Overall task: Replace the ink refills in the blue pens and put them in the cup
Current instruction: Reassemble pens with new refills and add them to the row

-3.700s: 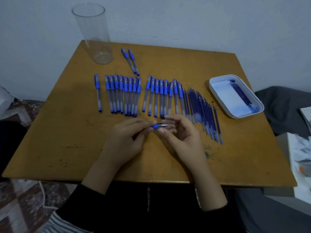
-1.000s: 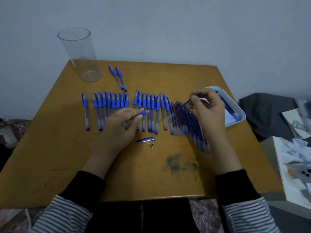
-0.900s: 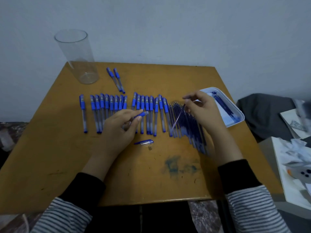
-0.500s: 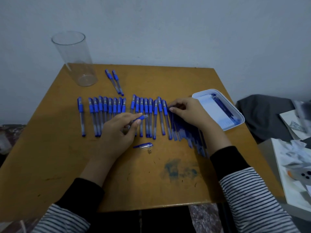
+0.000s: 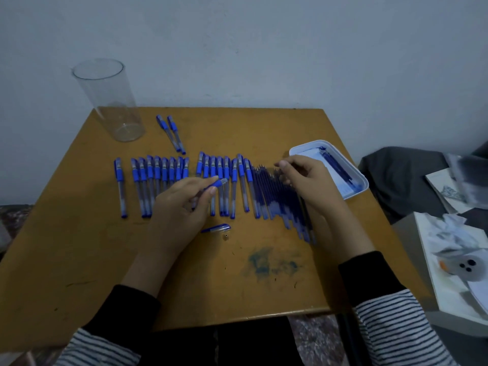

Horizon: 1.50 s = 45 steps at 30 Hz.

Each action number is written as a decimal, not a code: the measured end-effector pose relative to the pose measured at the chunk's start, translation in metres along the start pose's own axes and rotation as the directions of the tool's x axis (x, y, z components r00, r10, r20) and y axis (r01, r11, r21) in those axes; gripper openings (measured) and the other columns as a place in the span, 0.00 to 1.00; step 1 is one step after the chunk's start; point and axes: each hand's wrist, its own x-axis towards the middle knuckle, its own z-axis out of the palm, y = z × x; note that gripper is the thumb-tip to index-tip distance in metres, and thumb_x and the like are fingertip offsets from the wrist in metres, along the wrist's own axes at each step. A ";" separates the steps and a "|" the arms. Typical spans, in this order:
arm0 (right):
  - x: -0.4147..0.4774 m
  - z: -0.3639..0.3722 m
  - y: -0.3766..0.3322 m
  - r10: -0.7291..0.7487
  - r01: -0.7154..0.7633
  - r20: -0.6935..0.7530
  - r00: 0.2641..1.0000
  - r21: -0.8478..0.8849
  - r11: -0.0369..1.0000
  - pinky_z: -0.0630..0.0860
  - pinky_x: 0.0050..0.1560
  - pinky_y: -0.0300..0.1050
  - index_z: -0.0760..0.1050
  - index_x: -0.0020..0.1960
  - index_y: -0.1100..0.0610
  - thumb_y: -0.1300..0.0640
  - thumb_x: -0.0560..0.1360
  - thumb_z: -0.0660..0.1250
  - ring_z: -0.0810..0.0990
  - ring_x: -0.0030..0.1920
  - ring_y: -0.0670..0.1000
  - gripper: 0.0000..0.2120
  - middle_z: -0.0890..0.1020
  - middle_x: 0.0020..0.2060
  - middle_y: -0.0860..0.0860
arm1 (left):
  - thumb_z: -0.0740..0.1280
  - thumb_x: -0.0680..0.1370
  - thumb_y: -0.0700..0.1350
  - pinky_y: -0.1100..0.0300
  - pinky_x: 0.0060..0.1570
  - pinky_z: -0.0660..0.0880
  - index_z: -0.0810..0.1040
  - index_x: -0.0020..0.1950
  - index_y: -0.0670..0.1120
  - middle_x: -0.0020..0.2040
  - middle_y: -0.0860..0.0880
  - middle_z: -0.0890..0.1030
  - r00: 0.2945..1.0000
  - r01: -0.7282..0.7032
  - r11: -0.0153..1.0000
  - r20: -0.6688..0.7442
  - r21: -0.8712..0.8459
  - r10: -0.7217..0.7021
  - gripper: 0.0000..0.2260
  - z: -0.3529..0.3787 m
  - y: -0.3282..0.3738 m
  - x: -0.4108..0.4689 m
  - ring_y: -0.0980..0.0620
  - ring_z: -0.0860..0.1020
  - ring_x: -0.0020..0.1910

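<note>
My left hand (image 5: pixel 182 207) grips an uncapped blue pen barrel (image 5: pixel 218 183) over the row of capped blue pens (image 5: pixel 158 178). Its cap (image 5: pixel 215 228) and a small tip piece (image 5: pixel 226 236) lie on the table just in front. My right hand (image 5: pixel 306 180) is over the fanned row of ink refills (image 5: pixel 274 199), thumb and forefinger pinching a refill at its far end. The clear cup (image 5: pixel 108 101) stands upright at the table's far left corner with nothing in it. Two pens (image 5: pixel 171 133) lie apart near the cup.
A white tray (image 5: pixel 364 184) with dark used refills (image 5: pixel 336 166) sits at the right edge of the wooden table (image 5: pixel 79 247). A blue ink stain (image 5: pixel 266 262) marks the table's front. Papers (image 5: pixel 462 247) and a dark cloth (image 5: pixel 396 175) lie off to the right.
My right hand carried a refill from near the tray down to the refill row, touched its left end, then shifted to its right far end. My left hand kept holding the barrel.
</note>
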 end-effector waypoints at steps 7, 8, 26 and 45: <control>-0.015 -0.053 0.017 0.051 -0.064 -0.210 0.976 -0.056 0.996 0.80 0.56 0.51 0.82 0.54 0.55 0.62 0.80 0.65 0.82 0.49 0.52 0.08 0.84 0.46 0.49 | 0.69 0.80 0.43 0.76 0.41 0.69 0.84 0.60 0.41 0.38 0.67 0.73 0.998 0.058 0.997 0.034 -0.041 -0.057 0.11 0.018 0.044 -0.001 0.67 0.76 0.38; -0.014 -0.061 0.019 0.061 -0.089 -0.226 0.972 -0.116 0.989 0.79 0.57 0.49 0.82 0.56 0.56 0.62 0.80 0.64 0.82 0.50 0.51 0.09 0.84 0.49 0.50 | 0.69 0.80 0.44 0.75 0.41 0.69 0.84 0.60 0.42 0.38 0.66 0.73 0.998 0.058 0.997 0.042 -0.048 -0.056 0.11 0.023 0.049 -0.002 0.67 0.76 0.39; -0.004 -0.086 0.055 0.099 -0.138 -0.098 0.990 -0.594 0.792 0.77 0.57 0.51 0.79 0.62 0.62 0.68 0.75 0.63 0.80 0.54 0.58 0.16 0.82 0.55 0.60 | 0.70 0.80 0.44 0.65 0.46 0.80 0.83 0.62 0.40 0.51 0.49 0.85 1.000 -0.031 0.989 -0.006 -0.147 0.031 0.13 0.090 0.085 -0.029 0.59 0.82 0.46; 0.011 -0.084 0.047 0.257 -0.262 -0.085 0.963 -0.526 0.809 0.72 0.49 0.39 0.82 0.59 0.55 0.67 0.78 0.64 0.76 0.50 0.49 0.14 0.81 0.57 0.54 | 0.71 0.79 0.40 0.66 0.44 0.80 0.82 0.62 0.41 0.49 0.52 0.82 0.999 0.014 0.986 0.036 -0.167 -0.008 0.12 0.090 0.086 -0.030 0.57 0.81 0.45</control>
